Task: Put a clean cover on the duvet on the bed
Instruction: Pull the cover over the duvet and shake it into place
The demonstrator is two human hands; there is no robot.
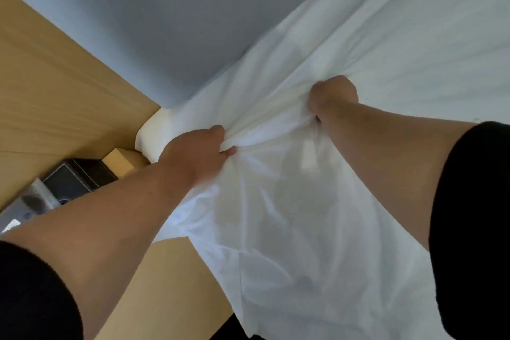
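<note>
A white duvet cover [289, 215] lies spread over the bed and bunches into folds near the head corner. My left hand [197, 152] grips a gathered fold of the white fabric beside the mattress corner [154, 132]. My right hand [332, 95] is clenched into the cloth a little farther up the bed, its fingers buried in the fabric. Creases run from both fists across the cover. Whether the duvet itself is inside the fabric cannot be told.
A grey padded headboard [165, 22] rises behind the bed. Light wooden panelling [55, 91] stands at the left, with a dark box [80, 176] and a small wooden block [118, 160] on a bedside surface. A wooden bed frame [171, 284] runs along the near edge.
</note>
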